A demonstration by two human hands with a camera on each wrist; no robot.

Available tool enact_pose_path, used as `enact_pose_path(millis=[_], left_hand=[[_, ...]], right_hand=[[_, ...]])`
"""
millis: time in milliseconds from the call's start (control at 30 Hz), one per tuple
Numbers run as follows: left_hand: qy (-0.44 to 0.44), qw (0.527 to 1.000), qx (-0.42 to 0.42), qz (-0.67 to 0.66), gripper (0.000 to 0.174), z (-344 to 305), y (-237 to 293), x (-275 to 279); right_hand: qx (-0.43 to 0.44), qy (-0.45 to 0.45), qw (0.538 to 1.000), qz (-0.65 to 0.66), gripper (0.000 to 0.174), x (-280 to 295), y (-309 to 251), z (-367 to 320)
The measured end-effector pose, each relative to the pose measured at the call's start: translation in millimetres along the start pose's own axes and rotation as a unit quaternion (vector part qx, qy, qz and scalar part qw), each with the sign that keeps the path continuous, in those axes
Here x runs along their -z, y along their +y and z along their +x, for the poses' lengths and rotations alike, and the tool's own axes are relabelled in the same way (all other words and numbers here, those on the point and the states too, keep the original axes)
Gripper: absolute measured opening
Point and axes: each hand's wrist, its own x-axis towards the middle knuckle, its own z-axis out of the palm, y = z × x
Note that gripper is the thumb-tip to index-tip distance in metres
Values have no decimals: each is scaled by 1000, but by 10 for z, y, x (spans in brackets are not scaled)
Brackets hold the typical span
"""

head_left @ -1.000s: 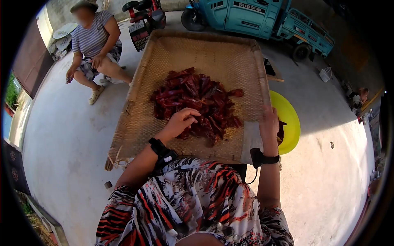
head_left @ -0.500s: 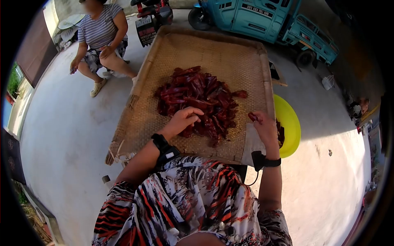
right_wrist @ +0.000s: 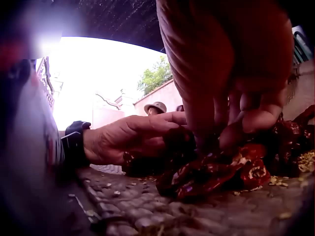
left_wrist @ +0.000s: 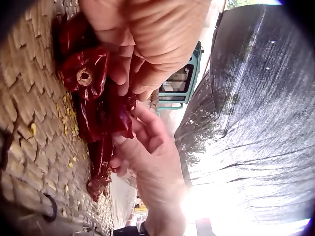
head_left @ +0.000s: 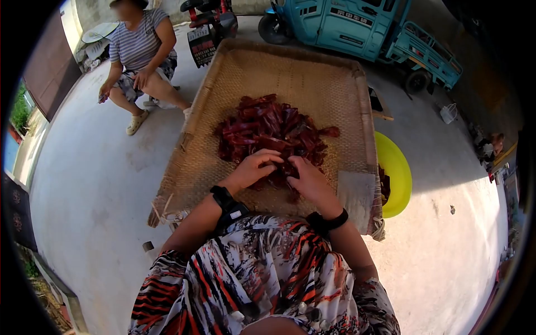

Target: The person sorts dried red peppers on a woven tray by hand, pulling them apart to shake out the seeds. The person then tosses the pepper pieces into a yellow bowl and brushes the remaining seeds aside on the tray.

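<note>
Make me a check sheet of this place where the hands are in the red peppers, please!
Surface: woven tray, with concrete ground around it.
Job's things: dried chillies heaped mid-tray.
Clutter: loose seeds on the weave; yellow basin beside the tray's right edge.
Hands: left hand and right hand both grip chillies at the heap's near edge.
Cables: nothing seen.
Surroundings: seated person and blue vehicle beyond the tray.
</note>
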Motion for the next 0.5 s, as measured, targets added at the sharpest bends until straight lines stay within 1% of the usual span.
enact_pose_path(millis=[67, 100, 167, 200, 267, 300, 367, 433, 500], left_hand=[[-4, 999, -21, 47, 24, -9, 62, 1], [-8, 999, -24, 48, 24, -13, 55, 2], [-13, 998, -30, 48, 25, -10, 36, 2], [-12, 1000, -10, 22, 24, -12, 37, -8], [-7, 999, 28, -29, 24, -3, 56, -22], [-4, 1000, 24, -9, 23, -3, 69, -24], [0, 999, 19, 31, 22, -11, 86, -33], [-5, 1000, 5, 18, 22, -1, 31, -15], [-9, 1000, 4, 12, 22, -2, 7, -2]], right_hand=[[-1, 2, 1000, -17, 44, -73, 22, 26], [-2, 1, 1000, -27, 44, -89, 22, 25], [-6, 5, 1000, 30, 43, -66, 45, -8], [-7, 7, 998, 57, 42, -34, 61, -26], [-29, 18, 998, 52, 40, 185, -21, -100], [-40, 23, 998, 49, 40, 335, -72, -136], [-109, 68, 989, 68, 40, 671, -84, -178], [-126, 140, 974, 126, 41, 982, 111, -187], [-93, 261, 961, -7, 42, 1301, 200, -190]])
